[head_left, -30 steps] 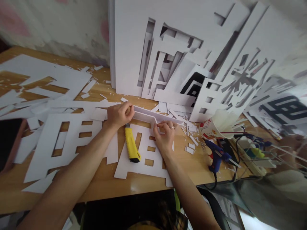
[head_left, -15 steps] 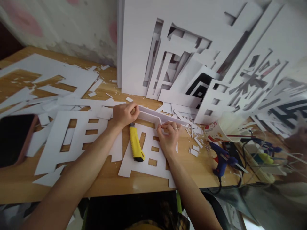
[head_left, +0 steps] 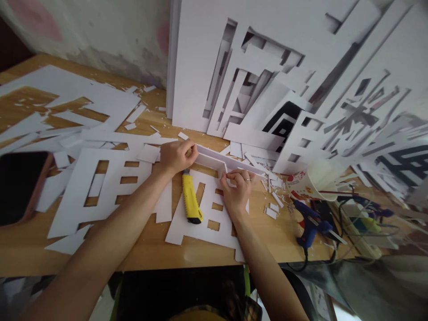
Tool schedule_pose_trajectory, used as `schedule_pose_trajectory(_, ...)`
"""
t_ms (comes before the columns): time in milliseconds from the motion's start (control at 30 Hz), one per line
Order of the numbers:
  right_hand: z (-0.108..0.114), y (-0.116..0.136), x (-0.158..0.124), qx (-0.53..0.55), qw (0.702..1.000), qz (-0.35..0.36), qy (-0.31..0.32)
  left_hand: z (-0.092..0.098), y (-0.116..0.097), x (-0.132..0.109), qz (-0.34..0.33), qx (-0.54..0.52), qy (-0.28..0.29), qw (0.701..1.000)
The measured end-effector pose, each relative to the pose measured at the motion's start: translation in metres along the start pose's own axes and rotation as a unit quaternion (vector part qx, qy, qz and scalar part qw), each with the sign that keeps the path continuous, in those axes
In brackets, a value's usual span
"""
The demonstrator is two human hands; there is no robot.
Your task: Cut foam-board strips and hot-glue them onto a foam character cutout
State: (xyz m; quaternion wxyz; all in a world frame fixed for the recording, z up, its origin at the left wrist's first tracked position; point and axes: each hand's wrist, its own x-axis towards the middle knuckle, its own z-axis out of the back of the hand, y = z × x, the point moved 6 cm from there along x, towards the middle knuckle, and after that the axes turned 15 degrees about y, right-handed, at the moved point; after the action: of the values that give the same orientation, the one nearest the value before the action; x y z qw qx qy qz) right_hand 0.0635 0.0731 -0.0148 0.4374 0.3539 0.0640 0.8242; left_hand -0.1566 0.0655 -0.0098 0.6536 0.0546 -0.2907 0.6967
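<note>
Between my hands a narrow white foam board strip [head_left: 211, 159] stands on edge, with a short piece turned toward me at its right end. My left hand [head_left: 179, 156] is closed on the strip's left end. My right hand [head_left: 237, 189] pinches the short piece at the right end between thumb and fingertips. A longer white strip lies just behind it. Below my left hand a yellow utility knife [head_left: 190, 198] rests on a white cut-out board [head_left: 194, 232] with rectangular openings.
Large white cut-out boards [head_left: 194, 67] lean at the back. On the right are a paper cup [head_left: 301, 183], a blue glue gun [head_left: 310, 223] with cables, and small scraps. A phone [head_left: 23, 187] and another cut-out board [head_left: 70, 196] lie on the left.
The view has shifted slightly. Both hands keep their hold on the white strip, and the pieces between them have hardly moved.
</note>
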Motion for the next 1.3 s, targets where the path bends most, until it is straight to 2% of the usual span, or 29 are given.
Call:
schedule_pose_trajectory(233,-0.001,0.000,0.000,0.006,1.000,0.006,-0.001,0.001,0.000,0.001,-0.001,-0.013,0.002,1.000)
schedule_pose_trajectory(433,0.001,0.001,0.000,0.003,1.000,-0.004,0.011,0.000,0.002,0.000,-0.005,-0.009,-0.026,1.000)
schedule_pose_trajectory(633,0.009,-0.002,0.000,0.004,1.000,-0.015,-0.012,0.001,0.002,-0.001,-0.014,-0.006,-0.048,0.999)
schedule_pose_trajectory(767,0.007,-0.003,0.002,-0.001,1.000,-0.029,0.004,0.004,0.001,-0.002,-0.023,-0.005,-0.061,0.998)
schedule_pose_trajectory(900,0.003,-0.005,0.002,-0.004,0.998,-0.056,0.020,0.004,0.002,-0.003,-0.018,-0.009,-0.059,0.998)
schedule_pose_trajectory(1133,0.000,-0.006,0.003,0.000,0.999,-0.038,0.031,0.003,0.004,-0.002,0.008,-0.012,-0.038,0.999)
schedule_pose_trajectory(1300,0.002,-0.003,0.003,-0.011,0.999,-0.027,0.016,0.003,0.003,-0.003,0.006,-0.014,-0.038,0.999)
